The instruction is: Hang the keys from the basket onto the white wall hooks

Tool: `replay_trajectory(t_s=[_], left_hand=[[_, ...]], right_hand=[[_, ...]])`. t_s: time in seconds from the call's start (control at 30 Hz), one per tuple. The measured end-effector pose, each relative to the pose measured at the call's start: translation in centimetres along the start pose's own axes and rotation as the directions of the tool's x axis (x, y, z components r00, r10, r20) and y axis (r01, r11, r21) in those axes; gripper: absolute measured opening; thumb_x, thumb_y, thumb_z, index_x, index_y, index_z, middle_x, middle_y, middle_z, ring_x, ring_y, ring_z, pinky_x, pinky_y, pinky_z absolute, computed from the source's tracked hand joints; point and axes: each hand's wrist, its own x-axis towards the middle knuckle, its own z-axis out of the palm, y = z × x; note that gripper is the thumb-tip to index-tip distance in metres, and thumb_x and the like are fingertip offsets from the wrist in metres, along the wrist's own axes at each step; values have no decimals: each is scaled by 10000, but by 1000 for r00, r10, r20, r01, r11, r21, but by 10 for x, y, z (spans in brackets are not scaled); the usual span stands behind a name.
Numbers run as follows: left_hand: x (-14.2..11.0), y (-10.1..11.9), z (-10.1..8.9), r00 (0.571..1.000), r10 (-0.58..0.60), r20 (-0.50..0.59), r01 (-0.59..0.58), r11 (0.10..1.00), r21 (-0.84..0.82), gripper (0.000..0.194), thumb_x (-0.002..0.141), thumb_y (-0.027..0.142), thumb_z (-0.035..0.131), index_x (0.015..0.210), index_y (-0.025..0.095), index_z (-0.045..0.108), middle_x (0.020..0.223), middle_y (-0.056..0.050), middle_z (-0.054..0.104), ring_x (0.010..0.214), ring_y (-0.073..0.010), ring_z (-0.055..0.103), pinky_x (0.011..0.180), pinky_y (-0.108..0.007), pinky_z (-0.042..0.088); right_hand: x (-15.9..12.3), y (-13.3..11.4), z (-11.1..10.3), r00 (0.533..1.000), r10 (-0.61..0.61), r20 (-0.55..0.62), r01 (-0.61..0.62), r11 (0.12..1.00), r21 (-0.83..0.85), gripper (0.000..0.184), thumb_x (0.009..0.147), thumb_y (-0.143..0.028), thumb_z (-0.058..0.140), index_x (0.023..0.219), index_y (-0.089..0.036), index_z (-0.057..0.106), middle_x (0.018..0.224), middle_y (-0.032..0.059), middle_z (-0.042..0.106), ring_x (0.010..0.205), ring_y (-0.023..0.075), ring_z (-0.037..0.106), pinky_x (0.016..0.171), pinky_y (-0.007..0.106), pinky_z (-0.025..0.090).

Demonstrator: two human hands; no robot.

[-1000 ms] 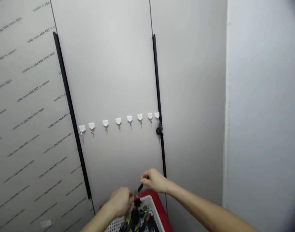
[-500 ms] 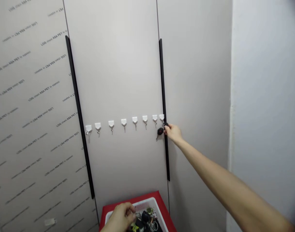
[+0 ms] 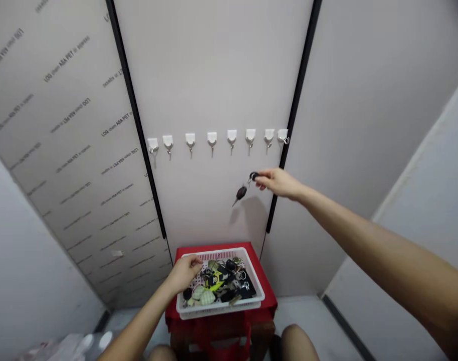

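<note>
My right hand (image 3: 274,181) pinches a dark ring-shaped fob (image 3: 253,176). From it a car key (image 3: 241,193) with a black head dangles, blade pointing down and left. The hand is in front of the wall panel, below a row of white hooks (image 3: 232,136) and apart from them. At lower left, my left hand (image 3: 186,272) hovers at the left side of a white plastic basket (image 3: 258,281), its fingers loosely bent and nothing visible in them. Inside the basket lies a pile of keys and key rings (image 3: 241,273), with black, yellow-green and pale checked pieces.
The basket sits on a red-covered stool (image 3: 268,296). Long black strips (image 3: 302,75) run down both sides of the panel. A printed board (image 3: 74,115) is at left. Clear plastic bottles (image 3: 95,342) stand on the floor at lower left. My knee (image 3: 298,342) shows below.
The view has tilted down. My right hand has drawn away from the rightmost hook, down and left, carrying the car key. My left hand stays by the basket.
</note>
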Motion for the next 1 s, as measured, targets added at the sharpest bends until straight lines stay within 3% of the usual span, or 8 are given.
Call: replay_trajectory(t_s=[0.17, 0.23, 0.33, 0.47, 0.57, 0.67, 0.83, 1.0], left_hand=[[-6, -9, 2, 1000, -13, -27, 13, 1000, 22, 183, 614, 230, 403, 698, 131, 532, 597, 1, 521, 589, -96, 459, 560, -196, 335], [-5, -10, 3, 998, -26, -48, 24, 999, -41, 178, 610, 244, 416, 690, 134, 530, 593, 4, 521, 580, -92, 460, 552, -196, 334], [4, 2, -1, 995, -80, -54, 61, 957, -283, 236, 623, 347, 409, 635, 127, 494, 539, 12, 496, 502, -73, 445, 487, -189, 326], [24, 46, -27, 995, -97, 19, 86, 755, -650, 454, 646, 541, 231, 487, 141, 376, 396, 33, 403, 343, -36, 356, 374, -168, 257], [34, 87, -51, 999, 46, 27, -8, 634, -773, 505, 648, 579, 144, 428, 153, 303, 320, 48, 311, 289, -24, 284, 336, -162, 188], [34, 114, -64, 988, 155, 28, -73, 613, -787, 529, 647, 591, 92, 410, 155, 274, 311, 48, 283, 274, -17, 248, 327, -168, 156], [30, 117, -63, 994, 109, 17, -68, 728, -682, 544, 618, 619, 25, 414, 164, 243, 310, 52, 256, 280, -18, 216, 333, -176, 160], [30, 111, -60, 987, 154, 42, -75, 678, -732, 546, 632, 611, 48, 396, 166, 260, 301, 46, 246, 275, -25, 194, 326, -177, 136]], right_hand=[[-41, 29, 76, 935, -48, 350, 5, 992, 123, 144, 631, -246, 421, 552, -145, 485, 470, -32, 457, 446, 65, 384, 465, 193, 293], [-55, 40, 101, 907, -52, 417, -16, 987, 159, 171, 607, -267, 454, 486, -148, 473, 413, -44, 412, 405, 57, 329, 435, 196, 258], [-60, 43, 124, 909, -43, 415, -53, 975, 217, 251, 607, -345, 455, 454, -146, 454, 403, -36, 395, 402, 60, 321, 431, 202, 254], [-41, 12, 126, 936, -47, 348, -101, 913, 395, 469, 699, -509, 143, 483, -160, 370, 437, -20, 387, 389, 62, 355, 433, 210, 303], [-26, -20, 114, 936, -109, 336, -154, 730, 666, 511, 677, -559, 16, 441, -176, 257, 370, -52, 283, 322, 47, 279, 391, 201, 290], [-21, -39, 103, 907, -184, 379, -221, 559, 799, 518, 654, -596, 28, 412, -176, 209, 326, -65, 223, 295, 41, 213, 357, 192, 253], [-26, -41, 105, 889, -190, 416, -277, 500, 821, 531, 644, -611, 30, 397, -173, 201, 302, -69, 204, 285, 38, 174, 332, 183, 211], [-26, -38, 106, 869, -212, 447, -301, 490, 818, 549, 633, -615, -6, 390, -171, 205, 301, -69, 198, 281, 35, 163, 324, 179, 197]])
